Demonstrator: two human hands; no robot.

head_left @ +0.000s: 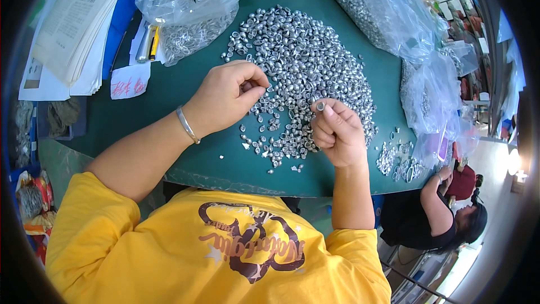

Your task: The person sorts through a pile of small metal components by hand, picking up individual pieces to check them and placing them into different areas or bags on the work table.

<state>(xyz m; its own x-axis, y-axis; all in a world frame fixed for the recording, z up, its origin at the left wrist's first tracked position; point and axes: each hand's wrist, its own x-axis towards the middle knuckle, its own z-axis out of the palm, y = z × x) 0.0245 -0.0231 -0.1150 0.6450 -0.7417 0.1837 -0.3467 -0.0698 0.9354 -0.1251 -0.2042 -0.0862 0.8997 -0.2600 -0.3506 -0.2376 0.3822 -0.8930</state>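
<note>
A broad heap of small silver metal caps (304, 50), rounded on one side and hollow on the other, spreads over the dark green table (191, 160). At the heap's left edge my left hand (228, 95), with a silver bangle on its wrist, is closed in a pinch. Whatever sits between its fingertips is too small to tell from the caps behind. Over the right part of the heap, my right hand (343, 135) pinches a single metal cap (320, 106) between thumb and forefinger, its hollow side showing.
Clear plastic bags of metal parts stand at the far left (194, 17) and far right (374, 8). Small metal pieces (396, 160) lie near the right edge. Papers (79, 28), a yellow marker (154, 43) and a note (130, 81) are leftward. Another person (422, 219) sits at right.
</note>
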